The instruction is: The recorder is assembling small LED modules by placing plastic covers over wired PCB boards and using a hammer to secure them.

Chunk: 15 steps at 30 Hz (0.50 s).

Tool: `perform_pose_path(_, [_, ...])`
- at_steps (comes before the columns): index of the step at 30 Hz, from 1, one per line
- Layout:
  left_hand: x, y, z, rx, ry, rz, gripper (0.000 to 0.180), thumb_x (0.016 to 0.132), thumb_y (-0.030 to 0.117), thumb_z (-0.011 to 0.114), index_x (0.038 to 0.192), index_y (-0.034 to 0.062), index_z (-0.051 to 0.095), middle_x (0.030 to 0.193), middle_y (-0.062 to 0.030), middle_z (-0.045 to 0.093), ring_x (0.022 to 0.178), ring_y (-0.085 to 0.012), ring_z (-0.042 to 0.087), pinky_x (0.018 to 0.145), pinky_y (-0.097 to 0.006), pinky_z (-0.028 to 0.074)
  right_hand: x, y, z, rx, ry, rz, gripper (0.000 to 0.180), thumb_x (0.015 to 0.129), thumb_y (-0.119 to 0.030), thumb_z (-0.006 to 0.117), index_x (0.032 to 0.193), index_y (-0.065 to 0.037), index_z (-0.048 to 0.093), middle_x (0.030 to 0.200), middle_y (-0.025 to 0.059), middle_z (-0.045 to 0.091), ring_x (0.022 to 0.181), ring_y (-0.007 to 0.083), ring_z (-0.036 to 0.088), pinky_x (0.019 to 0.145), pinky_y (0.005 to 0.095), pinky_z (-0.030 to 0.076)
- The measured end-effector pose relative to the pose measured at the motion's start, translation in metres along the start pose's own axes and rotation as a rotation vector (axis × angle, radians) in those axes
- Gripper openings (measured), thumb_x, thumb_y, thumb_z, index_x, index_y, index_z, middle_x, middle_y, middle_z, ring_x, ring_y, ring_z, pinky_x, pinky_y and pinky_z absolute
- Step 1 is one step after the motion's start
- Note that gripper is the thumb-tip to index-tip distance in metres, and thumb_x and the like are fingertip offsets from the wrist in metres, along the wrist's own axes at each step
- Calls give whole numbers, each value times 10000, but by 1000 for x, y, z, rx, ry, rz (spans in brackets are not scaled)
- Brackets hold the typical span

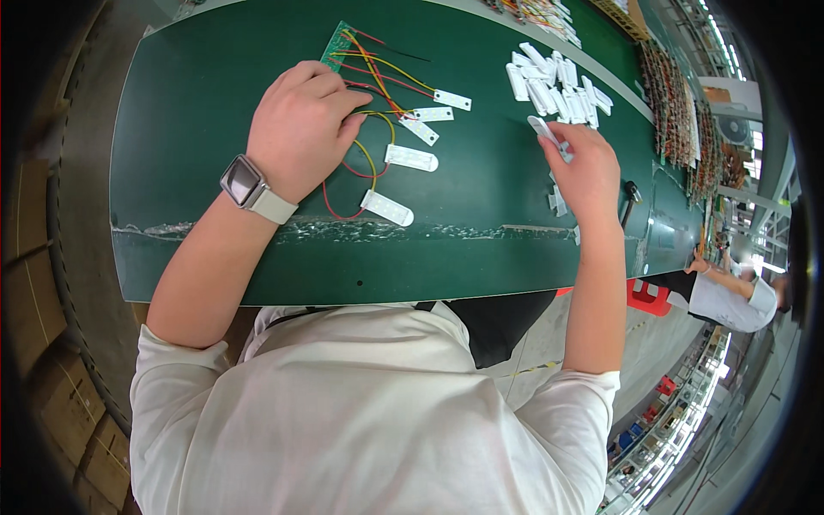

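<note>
While my left hand (300,129) presses, fingers together, on the red and yellow wires (371,81) by the green circuit board (337,45) at 11 o'clock, my right hand (588,167) pinches 1 white plastic cover (542,129) at 2 o'clock; I should keep the wires pinned flat on the table (197,129).

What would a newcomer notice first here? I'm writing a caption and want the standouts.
The left hand, smartwatch at its wrist, presses on red and yellow wires that fan out to white strips on the green table. The right hand pinches one white cover below a pile of white covers.
</note>
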<state>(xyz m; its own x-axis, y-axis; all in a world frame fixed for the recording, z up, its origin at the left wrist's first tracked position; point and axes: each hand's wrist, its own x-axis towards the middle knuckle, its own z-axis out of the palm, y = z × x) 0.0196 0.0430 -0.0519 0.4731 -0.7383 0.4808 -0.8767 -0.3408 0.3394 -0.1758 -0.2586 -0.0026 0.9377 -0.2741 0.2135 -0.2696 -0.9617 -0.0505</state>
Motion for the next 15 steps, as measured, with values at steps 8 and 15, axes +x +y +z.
perform_pose_path(8, [1,-2,4,10,38,14,56,811,106,796,863,89,785,900,-31,693,1015,-245,653,816,-382,566,-18,-72,16,131,68,6,282,847,-281,835,1088,-137,801,1020,18,704,920,237,660,779,364,558])
perform_pose_path(15, [2,-2,0,-38,66,-20,62,824,101,786,873,83,751,948,-28,696,1049,-260,648,840,-393,562,18,-87,46,385,-47,63,337,847,-290,846,1150,-155,788,1159,46,677,1125,275,596,970,377,516])
